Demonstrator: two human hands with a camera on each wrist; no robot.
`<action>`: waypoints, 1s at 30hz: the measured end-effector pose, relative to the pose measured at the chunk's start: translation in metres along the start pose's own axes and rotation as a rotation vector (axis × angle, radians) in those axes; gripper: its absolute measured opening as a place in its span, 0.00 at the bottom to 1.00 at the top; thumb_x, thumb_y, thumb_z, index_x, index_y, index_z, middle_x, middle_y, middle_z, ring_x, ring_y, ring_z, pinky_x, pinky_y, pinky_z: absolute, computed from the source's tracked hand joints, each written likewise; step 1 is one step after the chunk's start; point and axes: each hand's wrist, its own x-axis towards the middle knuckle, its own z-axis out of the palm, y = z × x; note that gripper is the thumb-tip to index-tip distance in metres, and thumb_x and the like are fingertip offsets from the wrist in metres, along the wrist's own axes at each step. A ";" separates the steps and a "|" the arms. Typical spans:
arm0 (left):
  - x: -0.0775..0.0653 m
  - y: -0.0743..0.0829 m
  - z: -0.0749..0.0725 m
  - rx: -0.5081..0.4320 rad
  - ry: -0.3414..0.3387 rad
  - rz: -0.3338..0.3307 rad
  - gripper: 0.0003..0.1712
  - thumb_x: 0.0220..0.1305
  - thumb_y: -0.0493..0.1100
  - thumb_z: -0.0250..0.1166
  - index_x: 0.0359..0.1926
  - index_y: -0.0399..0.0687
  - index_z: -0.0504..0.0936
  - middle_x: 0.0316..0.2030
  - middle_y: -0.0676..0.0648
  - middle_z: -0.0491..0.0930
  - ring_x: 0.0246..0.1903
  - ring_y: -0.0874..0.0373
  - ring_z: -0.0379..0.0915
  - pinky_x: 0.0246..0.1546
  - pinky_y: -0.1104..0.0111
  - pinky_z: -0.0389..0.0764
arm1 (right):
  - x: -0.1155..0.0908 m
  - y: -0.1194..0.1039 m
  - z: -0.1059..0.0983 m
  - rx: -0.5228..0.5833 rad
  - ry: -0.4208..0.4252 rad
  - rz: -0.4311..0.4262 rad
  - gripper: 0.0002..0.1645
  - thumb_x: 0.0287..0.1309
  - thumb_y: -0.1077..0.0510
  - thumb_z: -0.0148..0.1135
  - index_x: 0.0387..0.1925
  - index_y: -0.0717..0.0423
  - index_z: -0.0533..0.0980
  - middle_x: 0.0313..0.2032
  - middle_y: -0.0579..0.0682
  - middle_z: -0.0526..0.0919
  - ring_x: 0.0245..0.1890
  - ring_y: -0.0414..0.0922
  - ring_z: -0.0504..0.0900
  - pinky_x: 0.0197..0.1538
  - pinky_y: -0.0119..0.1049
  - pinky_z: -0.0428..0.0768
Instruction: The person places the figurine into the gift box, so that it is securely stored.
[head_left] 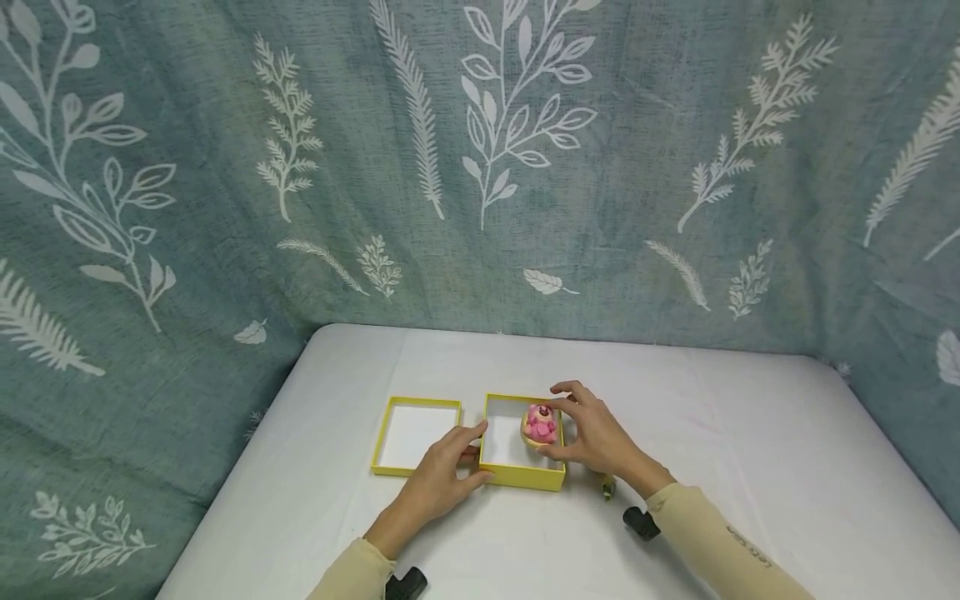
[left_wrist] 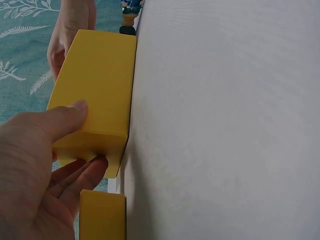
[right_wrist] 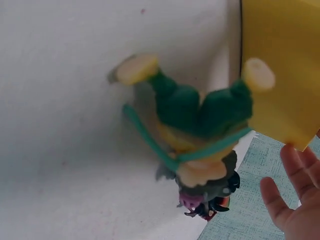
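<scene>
My left hand point(head_left: 442, 473) grips the left side of an open yellow box point(head_left: 521, 477), its white inside facing up. In the left wrist view, my left thumb presses one wall of the box point(left_wrist: 97, 80) and the fingers lie along its end. My right hand point(head_left: 594, 433) pinches a pink bear-like figurine point(head_left: 542, 427) between thumb and fingers at the box's right end. Whether the figurine touches the box floor cannot be told. In the right wrist view, my right hand point(right_wrist: 305, 205) shows partly, without the pink figurine.
The box's shallow yellow lid point(head_left: 416, 435), white inside, lies to its left. Just right of the box, a small figurine with green legs point(right_wrist: 180, 110) lies on the white-covered table point(head_left: 712, 400). A leaf-patterned curtain point(head_left: 600, 233) hangs behind.
</scene>
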 end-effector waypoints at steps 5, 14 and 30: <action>-0.001 -0.002 -0.001 0.001 0.006 0.016 0.42 0.57 0.35 0.72 0.70 0.35 0.63 0.55 0.36 0.74 0.51 0.47 0.80 0.53 0.71 0.83 | 0.002 0.000 0.002 0.050 -0.033 0.033 0.39 0.44 0.40 0.77 0.55 0.56 0.78 0.62 0.58 0.70 0.56 0.54 0.75 0.55 0.55 0.80; 0.000 -0.002 0.000 0.015 -0.001 0.031 0.42 0.58 0.36 0.71 0.70 0.34 0.62 0.55 0.36 0.73 0.51 0.48 0.80 0.53 0.71 0.83 | 0.003 -0.002 0.002 0.066 -0.058 0.071 0.40 0.44 0.40 0.77 0.56 0.57 0.78 0.62 0.57 0.69 0.57 0.56 0.75 0.55 0.55 0.81; 0.002 -0.002 0.002 0.045 0.020 0.035 0.42 0.57 0.37 0.72 0.69 0.35 0.64 0.54 0.37 0.75 0.49 0.49 0.81 0.51 0.72 0.84 | 0.008 -0.001 0.000 0.092 -0.113 0.105 0.38 0.45 0.43 0.78 0.56 0.57 0.78 0.62 0.61 0.69 0.57 0.58 0.75 0.56 0.56 0.80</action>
